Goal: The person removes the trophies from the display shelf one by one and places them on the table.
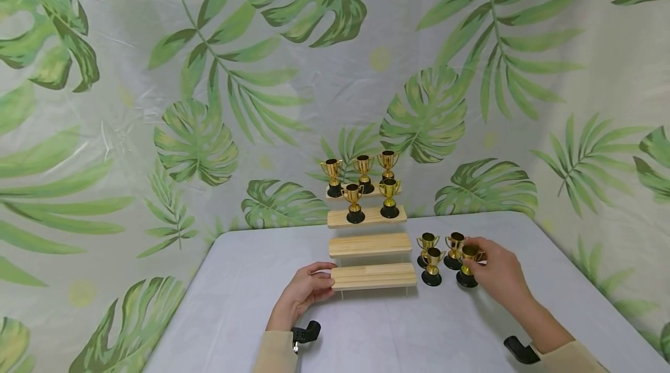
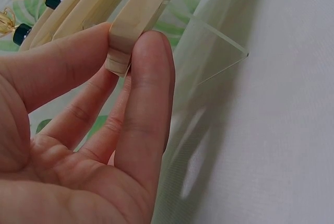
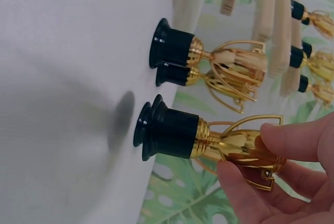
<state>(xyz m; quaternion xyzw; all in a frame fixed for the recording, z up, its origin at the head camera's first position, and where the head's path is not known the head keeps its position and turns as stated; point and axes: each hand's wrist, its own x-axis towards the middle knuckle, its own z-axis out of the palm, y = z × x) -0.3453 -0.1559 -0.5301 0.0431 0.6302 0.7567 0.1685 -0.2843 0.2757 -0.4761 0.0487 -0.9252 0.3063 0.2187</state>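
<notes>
A stepped wooden stand (image 1: 370,245) stands mid-table with clear side panels (image 2: 209,51). Three gold trophies (image 1: 363,170) with black bases stand on its top step and two (image 1: 371,201) on the second. The two lower steps are bare. My left hand (image 1: 325,279) pinches the left end of the lowest step (image 2: 136,20) between thumb and fingers. Right of the stand, my right hand (image 1: 473,256) pinches the cup of a gold trophy (image 3: 177,130) whose base rests on the table. Three more trophies (image 1: 431,268) stand just left of it.
The grey table (image 1: 251,303) runs toward me, with its right edge (image 1: 602,297) near my right arm. A leaf-print cloth (image 1: 209,99) hangs close behind the stand. Black wrist mounts (image 1: 306,333) sit on both forearms.
</notes>
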